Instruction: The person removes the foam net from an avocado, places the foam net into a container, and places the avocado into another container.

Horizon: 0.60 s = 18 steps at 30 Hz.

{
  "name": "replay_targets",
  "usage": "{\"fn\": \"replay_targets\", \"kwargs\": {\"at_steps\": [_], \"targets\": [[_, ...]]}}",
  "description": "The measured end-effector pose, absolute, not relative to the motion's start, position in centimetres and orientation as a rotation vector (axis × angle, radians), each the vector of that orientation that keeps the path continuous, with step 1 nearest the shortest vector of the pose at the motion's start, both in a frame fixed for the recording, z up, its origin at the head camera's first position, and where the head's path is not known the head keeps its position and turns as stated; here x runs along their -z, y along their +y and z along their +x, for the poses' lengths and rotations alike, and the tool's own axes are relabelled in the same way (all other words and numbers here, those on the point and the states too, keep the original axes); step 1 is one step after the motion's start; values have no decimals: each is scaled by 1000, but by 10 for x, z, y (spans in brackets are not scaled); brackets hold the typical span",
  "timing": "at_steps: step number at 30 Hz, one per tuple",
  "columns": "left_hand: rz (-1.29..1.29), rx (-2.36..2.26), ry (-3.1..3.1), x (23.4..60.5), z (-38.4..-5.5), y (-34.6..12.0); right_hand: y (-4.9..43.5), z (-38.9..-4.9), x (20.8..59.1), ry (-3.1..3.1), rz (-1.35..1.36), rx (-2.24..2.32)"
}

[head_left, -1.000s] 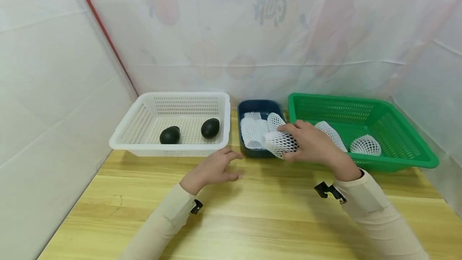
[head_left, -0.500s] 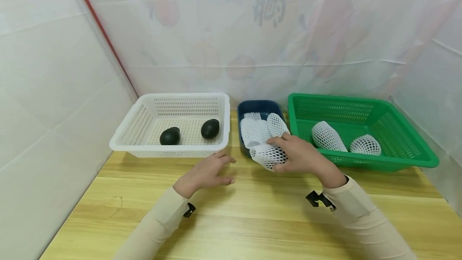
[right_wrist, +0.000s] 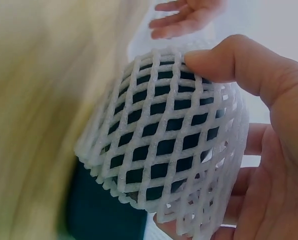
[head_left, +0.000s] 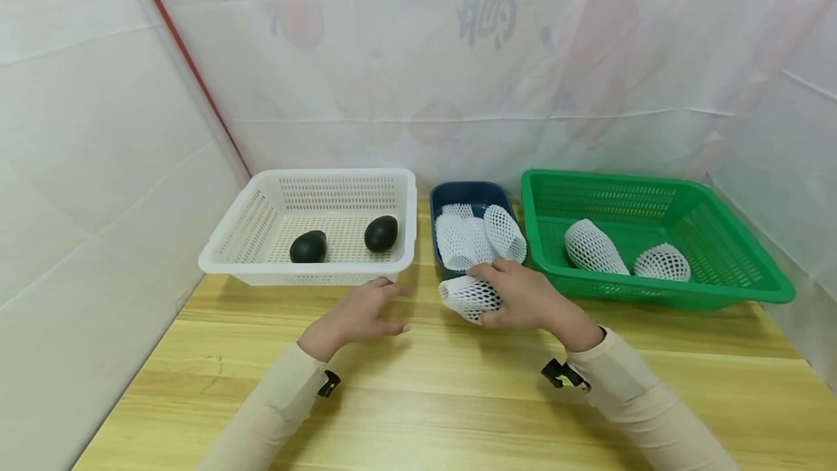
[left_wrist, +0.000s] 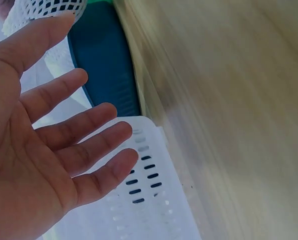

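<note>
My right hand [head_left: 523, 300] pinches a white foam net sleeve [head_left: 471, 298] between thumb and fingers, just in front of the dark blue box [head_left: 467, 190]. Dark colour shows through the mesh of the net sleeve [right_wrist: 164, 130] in the right wrist view; whether it is the box behind or something inside, I cannot tell. To the left, my left hand [head_left: 356, 318] hovers near the front of the white basket [head_left: 307, 267]. Its fingers [left_wrist: 96, 120] are spread and hold nothing. Inside that basket lie two dark avocados, one left [head_left: 308, 246] and one right [head_left: 381, 234].
Several white net sleeves [head_left: 503, 231] lie in the blue box. At the right stands a green basket [head_left: 713, 289] with two net-covered pieces, one long [head_left: 593, 247] and one rounder [head_left: 662, 263]. The wooden table [head_left: 418, 398] extends in front, with a printed sheet [head_left: 392, 57] behind.
The right hand has drawn the net sleeve from over the blue box toward the front left. My left hand has shifted slightly left and toward me, still spread.
</note>
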<state>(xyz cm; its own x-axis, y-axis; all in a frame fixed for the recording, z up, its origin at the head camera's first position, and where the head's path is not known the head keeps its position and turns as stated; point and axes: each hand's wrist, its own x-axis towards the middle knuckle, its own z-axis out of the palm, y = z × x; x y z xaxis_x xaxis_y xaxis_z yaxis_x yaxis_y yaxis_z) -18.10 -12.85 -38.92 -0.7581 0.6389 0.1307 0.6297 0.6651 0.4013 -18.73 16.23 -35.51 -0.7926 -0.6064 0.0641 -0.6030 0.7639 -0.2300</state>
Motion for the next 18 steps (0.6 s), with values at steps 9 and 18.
{"fn": "replay_targets", "kwargs": {"at_steps": [9, 18], "targets": [[1079, -689, 2864, 392, -180, -137, 148, -188, 380, 2955, -1014, 377], [1048, -697, 2865, 393, -179, -139, 146, -190, 383, 2922, -949, 431]]}}
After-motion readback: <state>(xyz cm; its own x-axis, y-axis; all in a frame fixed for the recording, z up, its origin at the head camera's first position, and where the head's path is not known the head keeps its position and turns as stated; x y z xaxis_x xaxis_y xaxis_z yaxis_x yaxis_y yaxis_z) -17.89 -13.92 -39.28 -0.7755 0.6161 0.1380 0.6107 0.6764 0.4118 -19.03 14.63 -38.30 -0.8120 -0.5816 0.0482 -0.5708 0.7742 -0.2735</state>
